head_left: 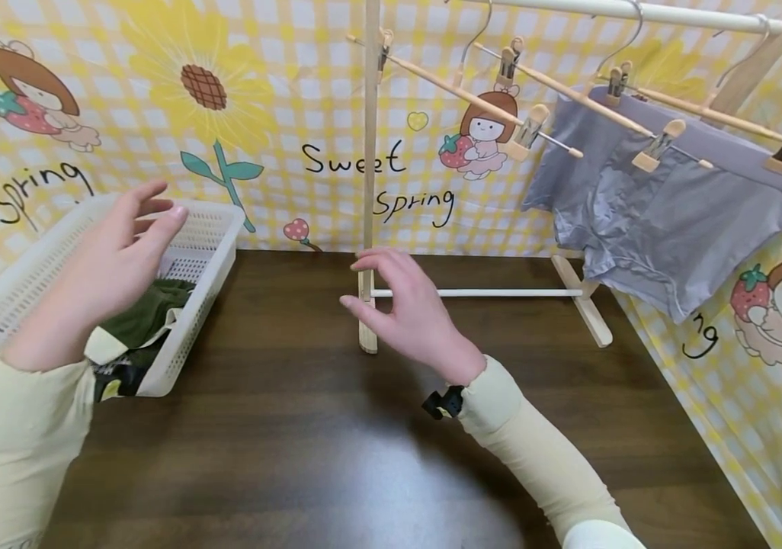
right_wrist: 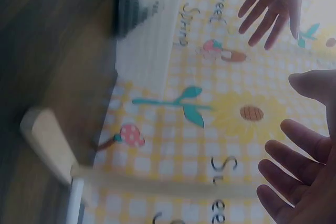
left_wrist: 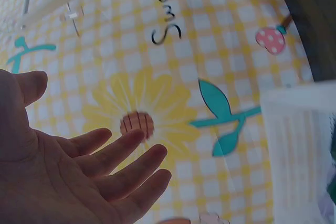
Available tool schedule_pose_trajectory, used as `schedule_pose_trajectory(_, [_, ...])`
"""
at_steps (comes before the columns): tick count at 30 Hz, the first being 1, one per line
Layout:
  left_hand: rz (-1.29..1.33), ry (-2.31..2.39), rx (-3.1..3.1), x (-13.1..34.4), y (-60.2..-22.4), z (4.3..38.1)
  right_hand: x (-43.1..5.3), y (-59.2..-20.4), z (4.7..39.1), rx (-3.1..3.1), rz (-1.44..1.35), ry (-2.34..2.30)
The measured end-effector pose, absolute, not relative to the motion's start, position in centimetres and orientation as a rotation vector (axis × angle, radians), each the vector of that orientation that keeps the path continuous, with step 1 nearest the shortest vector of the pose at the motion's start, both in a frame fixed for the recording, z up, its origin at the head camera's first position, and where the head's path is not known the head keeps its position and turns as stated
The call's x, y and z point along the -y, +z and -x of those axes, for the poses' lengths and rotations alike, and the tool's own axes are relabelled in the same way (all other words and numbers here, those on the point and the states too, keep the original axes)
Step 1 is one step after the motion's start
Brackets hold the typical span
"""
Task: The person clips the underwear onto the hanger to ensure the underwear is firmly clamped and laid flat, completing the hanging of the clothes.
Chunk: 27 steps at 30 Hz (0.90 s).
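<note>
My left hand hovers above the white plastic basket, its fingers loosely bent and holding nothing. Inside that basket lies dark green clothing with a pale band, partly hidden by my forearm. The left wrist view shows the palm and relaxed fingers in front of the patterned cloth. My right hand is over the table before the left post of the drying rack, thumb and fingers apart with nothing between them. Grey-lilac shorts hang by their waistband from a clip hanger at the rack's right side.
Two wooden clip hangers with bare clips hang from the white top rail. A low white crossbar joins the rack's feet. Yellow checked cloth stands behind and to the right of the brown table.
</note>
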State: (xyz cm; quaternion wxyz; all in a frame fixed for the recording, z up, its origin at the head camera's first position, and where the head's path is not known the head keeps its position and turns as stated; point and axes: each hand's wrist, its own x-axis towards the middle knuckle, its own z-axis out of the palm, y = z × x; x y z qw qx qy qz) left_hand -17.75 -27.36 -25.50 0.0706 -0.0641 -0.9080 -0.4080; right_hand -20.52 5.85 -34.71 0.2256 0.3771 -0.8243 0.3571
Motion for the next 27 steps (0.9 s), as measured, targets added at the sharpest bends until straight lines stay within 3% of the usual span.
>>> schedule_pose_trajectory(12, [0.017, -1.052, 2.809, 32.1, -26.7, 15.9, 2.0, -34.7, 19.9, 2.294, -1.399, 0.744])
schedule_pose_trajectory(27, [-0.111, -0.952, 2.862, 35.0, -26.5, 17.7, 11.8, -36.8, 18.3, 2.375, -1.667, 0.132])
